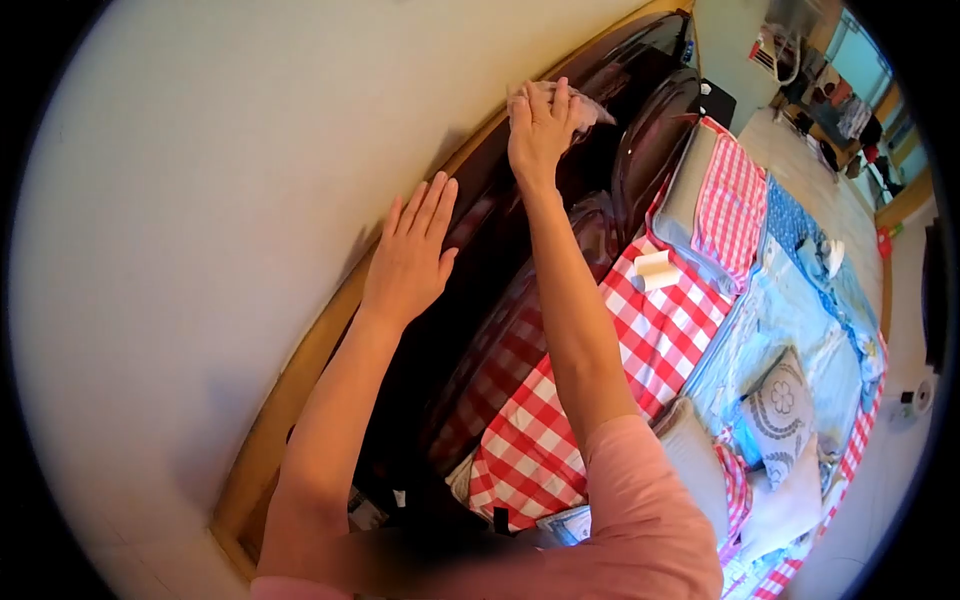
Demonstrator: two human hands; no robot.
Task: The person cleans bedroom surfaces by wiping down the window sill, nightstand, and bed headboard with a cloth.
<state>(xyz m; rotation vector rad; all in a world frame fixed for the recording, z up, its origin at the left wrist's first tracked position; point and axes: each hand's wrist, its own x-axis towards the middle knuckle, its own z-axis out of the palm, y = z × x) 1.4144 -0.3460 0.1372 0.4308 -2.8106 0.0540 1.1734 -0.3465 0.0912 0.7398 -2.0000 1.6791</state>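
My right hand (543,130) presses a crumpled pale cloth (596,112) onto the top of a dark, glossy headboard (490,225). Part of the cloth is hidden under the fingers; a loose end sticks out to the right. My left hand (412,255) lies flat near the headboard's upper edge, fingers stretched out and thumb apart, with nothing in it. Reflections of red and white checks show on the headboard's curved panels.
Beside the headboard is a bed with a red-checked cover (660,335), a small cream roll (654,271), blue bedding (765,310) and a patterned pillow (780,408). A pale wall (200,200) with a wooden strip (290,385) runs along the left.
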